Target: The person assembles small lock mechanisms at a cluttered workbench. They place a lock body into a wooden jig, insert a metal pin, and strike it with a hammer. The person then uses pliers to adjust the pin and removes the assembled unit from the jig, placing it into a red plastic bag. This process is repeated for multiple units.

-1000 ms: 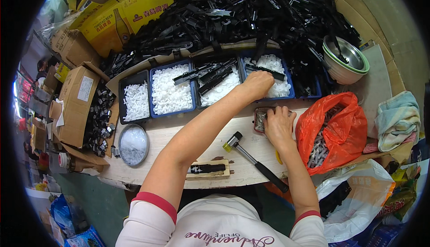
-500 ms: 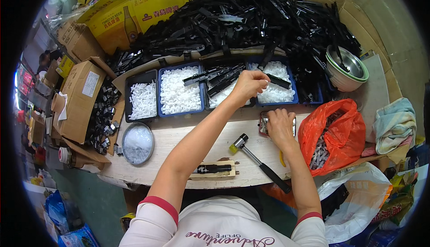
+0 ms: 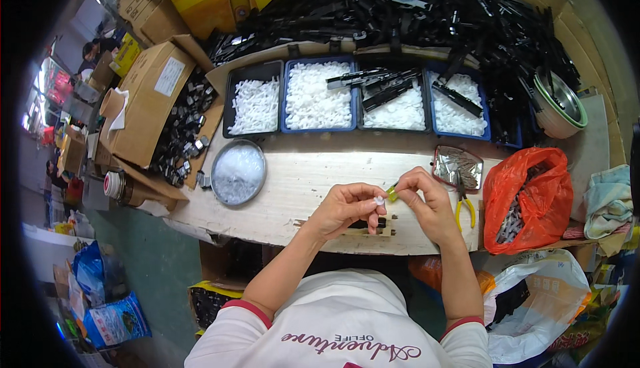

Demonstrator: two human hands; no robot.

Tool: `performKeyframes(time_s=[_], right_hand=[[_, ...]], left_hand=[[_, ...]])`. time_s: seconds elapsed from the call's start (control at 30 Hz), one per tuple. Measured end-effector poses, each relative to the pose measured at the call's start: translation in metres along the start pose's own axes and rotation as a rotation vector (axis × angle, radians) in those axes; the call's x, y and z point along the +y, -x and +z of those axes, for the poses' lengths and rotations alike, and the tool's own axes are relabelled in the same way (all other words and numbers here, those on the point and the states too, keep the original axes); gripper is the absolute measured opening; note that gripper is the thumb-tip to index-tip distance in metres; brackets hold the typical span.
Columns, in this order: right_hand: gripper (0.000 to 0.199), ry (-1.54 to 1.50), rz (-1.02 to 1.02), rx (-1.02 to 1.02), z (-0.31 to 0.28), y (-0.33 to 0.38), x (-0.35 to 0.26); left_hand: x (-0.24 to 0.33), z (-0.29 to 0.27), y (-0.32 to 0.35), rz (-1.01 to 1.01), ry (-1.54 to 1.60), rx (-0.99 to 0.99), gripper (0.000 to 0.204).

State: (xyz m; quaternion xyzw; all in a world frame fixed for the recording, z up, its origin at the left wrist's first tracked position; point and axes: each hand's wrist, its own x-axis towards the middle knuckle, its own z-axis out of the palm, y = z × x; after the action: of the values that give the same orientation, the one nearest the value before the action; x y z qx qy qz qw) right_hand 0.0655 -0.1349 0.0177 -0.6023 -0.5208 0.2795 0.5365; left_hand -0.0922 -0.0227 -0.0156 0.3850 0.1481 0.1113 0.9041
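Note:
My left hand (image 3: 350, 209) pinches a small white plastic piece (image 3: 379, 201) between thumb and forefinger, above the front of the table. Just to its right, my right hand (image 3: 427, 201) has thumb and fingers pressed together; what they hold, if anything, is too small to make out. The yellow-green head of a hammer (image 3: 392, 193) shows between the two hands, its handle hidden by my right hand and arm. Under my left hand lies a pale block fixture (image 3: 385, 231) with a black part in it, mostly covered.
Bins of white plastic pieces (image 3: 320, 95) line the back, with black strips (image 3: 387, 91) across some. Right of my hands are a tray of metal pins (image 3: 460, 168), yellow-handled pliers (image 3: 465, 211) and a red bag (image 3: 523, 201). A round dish (image 3: 238, 173) sits left.
My left hand has come back from the bins to the table front and now holds a white piece. My right hand has left the pin tray and moved beside it. The view has shifted.

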Motion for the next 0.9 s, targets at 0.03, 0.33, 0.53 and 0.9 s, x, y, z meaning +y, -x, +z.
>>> performKeyframes(time_s=[0.03,0.33,0.53,0.9], right_hand=[[0.002,-0.011,-0.005,-0.025,0.006,0.000,0.000],[0.004,0.017,-0.032,-0.094,0.032,-0.003,-0.005],[0.003,0.282,-0.156,-0.087,0.034,-0.002,-0.009],[0.004,-0.426,0.256,0.018,0.053,0.025,0.010]], left_hand=[[-0.001,-0.003,0.008,0.016,-0.005,-0.020,0.020],[0.000,-0.010,0.029,0.043,-0.062,0.019,0.020],[-0.003,-0.006,0.035,0.121,-0.195,0.130,0.020],[-0.018,0.003,0.037,0.272,-0.262,0.211,0.017]])
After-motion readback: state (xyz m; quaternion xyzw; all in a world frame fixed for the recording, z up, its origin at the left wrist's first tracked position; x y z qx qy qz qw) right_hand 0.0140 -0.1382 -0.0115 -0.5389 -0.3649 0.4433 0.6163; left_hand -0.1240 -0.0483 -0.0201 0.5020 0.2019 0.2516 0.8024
